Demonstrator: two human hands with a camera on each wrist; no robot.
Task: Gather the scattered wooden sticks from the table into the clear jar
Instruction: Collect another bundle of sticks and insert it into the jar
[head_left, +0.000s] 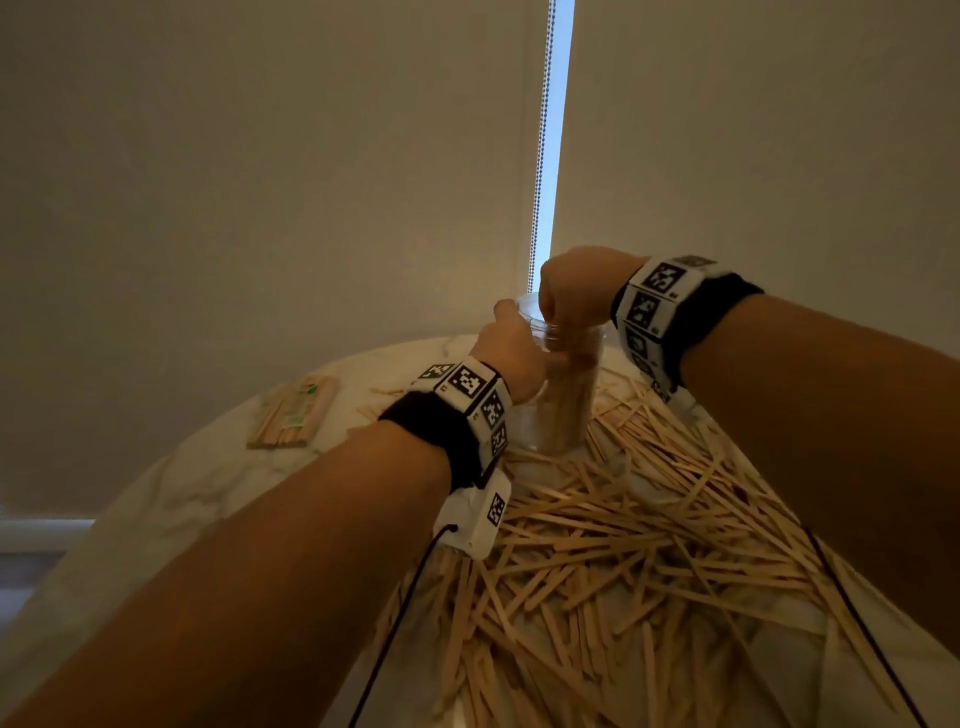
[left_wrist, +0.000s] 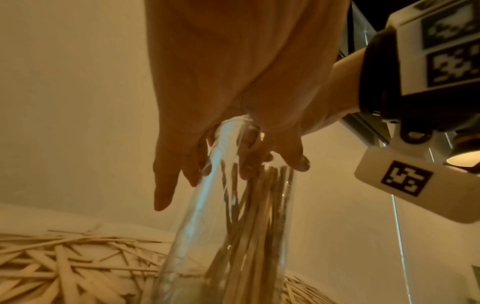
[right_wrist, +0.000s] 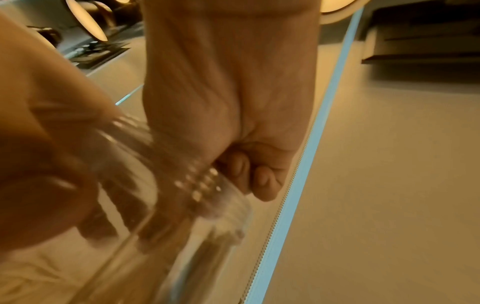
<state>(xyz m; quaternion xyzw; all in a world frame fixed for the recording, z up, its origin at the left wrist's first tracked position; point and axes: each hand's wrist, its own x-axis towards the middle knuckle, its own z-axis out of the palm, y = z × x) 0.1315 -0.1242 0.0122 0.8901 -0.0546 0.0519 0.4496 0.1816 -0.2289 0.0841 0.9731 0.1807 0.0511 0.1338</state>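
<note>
A clear jar (head_left: 558, 405) stands upright at the far side of the table, with a bundle of wooden sticks (left_wrist: 259, 216) upright inside it. My left hand (head_left: 511, 348) grips the jar near its neck, fingers wrapped round the glass (left_wrist: 207, 236). My right hand (head_left: 571, 296) hangs over the jar mouth with its fingers bunched downward; in the left wrist view the thumb and fingers sit on either side of the stick tops. The right wrist view shows those fingers (right_wrist: 246, 174) curled at the blurred rim (right_wrist: 202, 191). Many loose sticks (head_left: 623, 545) cover the table.
The round pale table (head_left: 182, 493) has a wrapped packet of sticks (head_left: 293, 413) at its far left. A roller blind with a bead chain (head_left: 540, 140) hangs right behind the jar. Black cables (head_left: 395, 623) trail from both wrist units over the pile.
</note>
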